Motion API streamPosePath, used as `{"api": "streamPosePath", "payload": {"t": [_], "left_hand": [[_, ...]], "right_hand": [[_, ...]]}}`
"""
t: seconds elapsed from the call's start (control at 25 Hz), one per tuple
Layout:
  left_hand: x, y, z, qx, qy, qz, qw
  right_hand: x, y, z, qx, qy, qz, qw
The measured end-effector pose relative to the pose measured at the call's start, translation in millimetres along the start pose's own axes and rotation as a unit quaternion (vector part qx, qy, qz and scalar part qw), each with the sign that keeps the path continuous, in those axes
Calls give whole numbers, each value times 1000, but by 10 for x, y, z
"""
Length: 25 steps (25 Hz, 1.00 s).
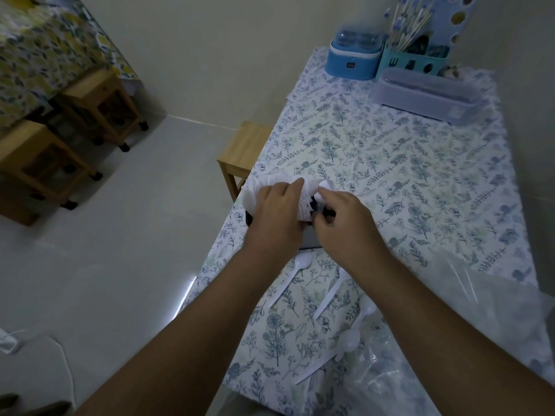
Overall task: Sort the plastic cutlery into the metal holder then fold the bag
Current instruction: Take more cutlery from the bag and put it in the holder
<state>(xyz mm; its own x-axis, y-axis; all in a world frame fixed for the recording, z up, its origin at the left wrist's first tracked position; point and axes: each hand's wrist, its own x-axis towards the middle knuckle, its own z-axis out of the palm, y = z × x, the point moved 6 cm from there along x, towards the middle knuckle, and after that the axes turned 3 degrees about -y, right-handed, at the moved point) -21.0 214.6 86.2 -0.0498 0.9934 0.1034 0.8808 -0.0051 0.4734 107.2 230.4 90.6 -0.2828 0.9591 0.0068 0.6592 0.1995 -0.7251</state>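
Note:
A dark metal holder (309, 240) stands near the table's left edge, mostly hidden under both hands. It is packed with white plastic cutlery (255, 190) that fans out to the left. My left hand (276, 214) lies flat on that packed bunch. My right hand (342, 217) pinches a white plastic spoon (326, 185) whose bowl sticks up beside the bunch, over the holder. Three loose white spoons lie nearer to me: one (292, 276) left, one (332, 291) under my right forearm, one (336, 355) close by. The clear plastic bag (468, 334) lies crumpled at the near right.
A floral cloth covers the table (390, 163). At the far end stand a blue appliance (353, 57), a teal organiser with sticks (414, 55) and a long lidded box (426, 91). A wooden stool (240, 154) sits beside the table's left edge; more stools stand at the far left.

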Motion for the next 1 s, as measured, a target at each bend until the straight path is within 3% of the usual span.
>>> {"api": "streamPosePath", "payload": {"t": [0.16,0.32,0.4,0.56,0.68,0.88,1.0], "left_hand": [[-103,64,-24,5,9,41,999],[-82,60,-139,-84,23,1,996],[-46,111,-182,-32,30,2,999],[-43,114,-92,91,-28,-32,995],[-58,65,-76,46,-20,-26,998],[-495,137,-204,-63,109,54,991],[-856,21,61,-85,81,36,992]], "right_hand": [[-45,-25,1,48,-5,-9,999],[-41,-113,-109,70,53,-17,996],[1,-104,-112,63,51,-15,997],[54,-26,2,-5,13,4,1000],[24,-48,-7,3,32,-18,999],[-201,49,6,31,58,-35,997],[-383,47,35,35,67,-84,994]]}}
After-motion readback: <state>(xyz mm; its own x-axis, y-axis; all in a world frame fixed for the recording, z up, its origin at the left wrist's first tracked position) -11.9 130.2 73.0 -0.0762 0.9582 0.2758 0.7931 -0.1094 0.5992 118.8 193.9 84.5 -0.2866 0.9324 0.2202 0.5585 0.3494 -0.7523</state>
